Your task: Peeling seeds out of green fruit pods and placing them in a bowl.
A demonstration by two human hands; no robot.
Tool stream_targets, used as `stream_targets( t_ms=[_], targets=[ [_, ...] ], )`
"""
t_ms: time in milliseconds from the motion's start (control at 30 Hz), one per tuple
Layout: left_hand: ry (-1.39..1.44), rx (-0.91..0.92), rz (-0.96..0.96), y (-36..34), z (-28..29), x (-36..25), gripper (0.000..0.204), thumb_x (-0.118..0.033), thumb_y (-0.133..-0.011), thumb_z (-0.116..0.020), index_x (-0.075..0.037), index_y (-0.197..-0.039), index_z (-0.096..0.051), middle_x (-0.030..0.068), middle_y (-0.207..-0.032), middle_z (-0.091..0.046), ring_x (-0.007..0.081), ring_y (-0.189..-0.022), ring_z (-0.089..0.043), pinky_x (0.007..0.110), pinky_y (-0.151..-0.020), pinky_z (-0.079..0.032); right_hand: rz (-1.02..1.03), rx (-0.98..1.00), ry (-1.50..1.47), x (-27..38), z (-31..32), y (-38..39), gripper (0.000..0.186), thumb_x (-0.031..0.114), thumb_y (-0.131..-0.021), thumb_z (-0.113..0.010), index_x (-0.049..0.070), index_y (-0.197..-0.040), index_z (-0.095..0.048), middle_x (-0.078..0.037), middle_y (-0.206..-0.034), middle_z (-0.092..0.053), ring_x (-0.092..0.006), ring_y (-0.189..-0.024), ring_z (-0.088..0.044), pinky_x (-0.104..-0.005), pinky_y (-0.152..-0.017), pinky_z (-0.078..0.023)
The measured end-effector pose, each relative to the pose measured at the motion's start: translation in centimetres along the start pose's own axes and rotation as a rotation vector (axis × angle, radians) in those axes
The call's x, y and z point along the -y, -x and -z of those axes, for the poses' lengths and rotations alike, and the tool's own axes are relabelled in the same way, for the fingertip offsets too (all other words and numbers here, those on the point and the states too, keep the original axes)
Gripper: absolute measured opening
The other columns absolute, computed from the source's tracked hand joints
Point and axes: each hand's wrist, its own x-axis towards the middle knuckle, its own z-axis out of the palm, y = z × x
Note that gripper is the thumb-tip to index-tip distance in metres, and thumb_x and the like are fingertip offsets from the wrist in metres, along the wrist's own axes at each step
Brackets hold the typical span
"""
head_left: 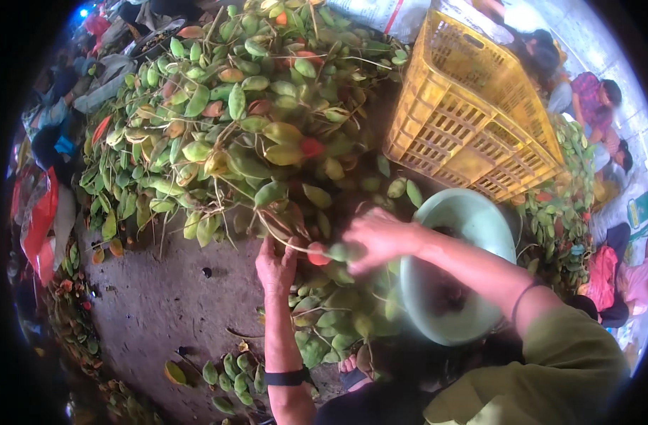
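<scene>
A big heap of green, leaf-shaped pods on thin stems (225, 127), some reddish, lies ahead of me. At its near edge my left hand (276, 268) pinches a pale stem (288, 239) with fingers and thumb. Along this stem sit a red pod (318, 253) and a blurred green pod (339, 251). Just right of them is my right hand (380, 239), its fingers curled and a bit smeared; what they hold is hidden. Under my right forearm stands a pale green basin (504, 227) with dark contents. More loose pods (338, 319) lie below my hands.
A yellow slatted crate (472, 134) stands tilted behind the basin. Brown floor (168, 297) spreads at left, with a few pods (235, 375) near my left forearm. Other people (596, 106) sit at the right by another pod pile (557, 212). A red bag (41, 227) lies far left.
</scene>
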Motion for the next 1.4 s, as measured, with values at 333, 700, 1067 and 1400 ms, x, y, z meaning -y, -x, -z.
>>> stream_targets(
  t_ms=[333,700,1067,1400],
  targets=[
    [-0.143,-0.23,-0.207,-7.3,2.8,5.4,0.062,-0.059,-0.084,-0.055,-0.012,-0.125,-0.059,0.0214,-0.128,-0.051,0.0406,-0.111,-0.051,0.048,-0.095,-0.041,-0.059,-0.407,-0.244,0.5,2.2,-7.6,0.091,0.079,-0.074,-0.05,0.007,-0.13,-0.05,-0.024,-0.119,-0.052,-0.0382,-0.111,-0.053,-0.0517,-0.093,-0.04],
    [-0.32,-0.111,-0.142,-5.3,-1.5,3.1,0.056,-0.053,-0.092,-0.034,-0.011,-0.11,-0.066,0.0154,-0.115,-0.063,0.0385,-0.119,-0.048,0.058,-0.101,-0.028,-0.172,-0.467,-0.156,-0.4,-2.7,-13.4,0.061,0.052,-0.089,-0.049,0.017,-0.138,-0.04,-0.019,-0.139,-0.041,-0.0409,-0.125,-0.039,-0.0579,-0.1,-0.033],
    [-0.228,-0.188,-0.225,-0.1,-1.6,1.2,0.045,-0.038,-0.095,-0.05,-0.003,-0.122,-0.057,0.0223,-0.131,-0.049,0.0372,-0.12,-0.05,0.043,-0.101,-0.041,-0.268,-0.272,-0.087,-3.1,-4.0,-4.6,0.046,0.046,-0.096,-0.04,0.016,-0.13,-0.046,-0.024,-0.123,-0.048,-0.0423,-0.115,-0.049,-0.0593,-0.096,-0.034],
    [-0.78,-0.531,-0.305,-3.5,7.8,10.8,0.033,-0.024,-0.078,-0.07,-0.007,-0.106,-0.066,0.0198,-0.12,-0.056,0.0357,-0.116,-0.049,0.046,-0.101,-0.036,-0.093,-0.341,0.011,-1.1,-4.6,2.1,0.05,0.041,-0.095,-0.046,0.016,-0.139,-0.043,-0.026,-0.14,-0.032,-0.0399,-0.127,-0.039,-0.0563,-0.099,-0.031]
  ],
)
